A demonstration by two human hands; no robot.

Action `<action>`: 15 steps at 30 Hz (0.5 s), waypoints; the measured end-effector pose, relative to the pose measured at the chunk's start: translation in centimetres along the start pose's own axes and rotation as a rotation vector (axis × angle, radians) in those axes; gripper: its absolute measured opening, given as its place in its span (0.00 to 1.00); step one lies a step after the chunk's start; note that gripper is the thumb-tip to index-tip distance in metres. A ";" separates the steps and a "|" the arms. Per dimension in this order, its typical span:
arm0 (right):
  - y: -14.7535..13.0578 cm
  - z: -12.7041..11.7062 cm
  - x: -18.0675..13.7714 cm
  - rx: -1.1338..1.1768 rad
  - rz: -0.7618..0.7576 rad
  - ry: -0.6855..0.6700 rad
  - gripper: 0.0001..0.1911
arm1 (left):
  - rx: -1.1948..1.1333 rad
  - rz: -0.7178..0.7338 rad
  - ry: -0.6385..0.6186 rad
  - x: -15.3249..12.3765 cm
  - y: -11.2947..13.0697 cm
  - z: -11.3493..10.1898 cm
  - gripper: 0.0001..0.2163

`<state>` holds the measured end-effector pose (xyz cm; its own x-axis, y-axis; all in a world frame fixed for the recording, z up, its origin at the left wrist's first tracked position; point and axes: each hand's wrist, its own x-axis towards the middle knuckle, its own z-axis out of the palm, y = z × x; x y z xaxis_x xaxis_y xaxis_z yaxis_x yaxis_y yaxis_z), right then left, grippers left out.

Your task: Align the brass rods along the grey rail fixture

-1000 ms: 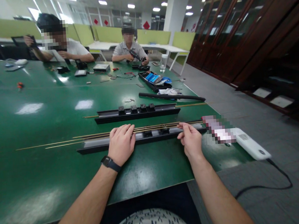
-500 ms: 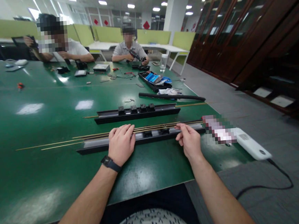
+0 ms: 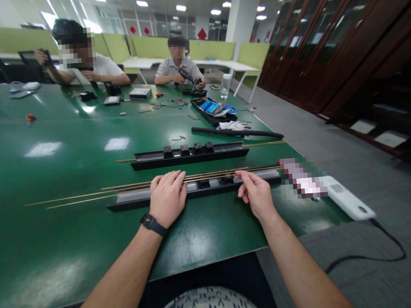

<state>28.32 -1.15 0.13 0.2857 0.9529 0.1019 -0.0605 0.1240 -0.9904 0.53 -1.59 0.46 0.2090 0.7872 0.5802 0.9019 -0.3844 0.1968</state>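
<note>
Bench top is glossy dark green, with ceiling-light glare in patches. Black rail lies crosswise close to the bench's front edge. Thin brass rods run along the rail's top and stick out well past its left end.

Left hand lies flat, palm down, on the rail left of its middle. Its fingers are together and laid over the rods. Watch on that wrist.

Right hand is at the rail right of its middle, thumb and fingers pinched on the rods.

Second rail, with four black blocks on top, sits parallel just behind the first one. Behind that is a black hose, then a tray with blue bits.

White power brick sits off the rail's right end at the bench corner, and its cable trails onto the grey floor.

Two people sit far behind the rail at the bench's far end, both busy with small parts.

Room is an open office with green partitions and a white column. Dark wood cabinets with glass doors line the wall to the right of the rail.
</note>
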 end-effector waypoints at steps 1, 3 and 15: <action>0.0 0.0 0.0 0.002 0.000 0.004 0.27 | -0.002 -0.002 -0.001 0.0 0.0 0.0 0.15; 0.1 0.0 0.0 0.008 0.001 0.010 0.26 | -0.005 -0.005 -0.005 0.0 0.0 0.0 0.15; 0.4 -0.1 0.4 0.019 -0.029 0.087 0.27 | -0.008 0.003 -0.010 0.0 0.0 -0.1 0.15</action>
<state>28.49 -0.78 -0.26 0.3694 0.9213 0.1210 -0.0693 0.1572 -0.9851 0.48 -1.60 0.57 0.2153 0.7912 0.5724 0.8983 -0.3904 0.2016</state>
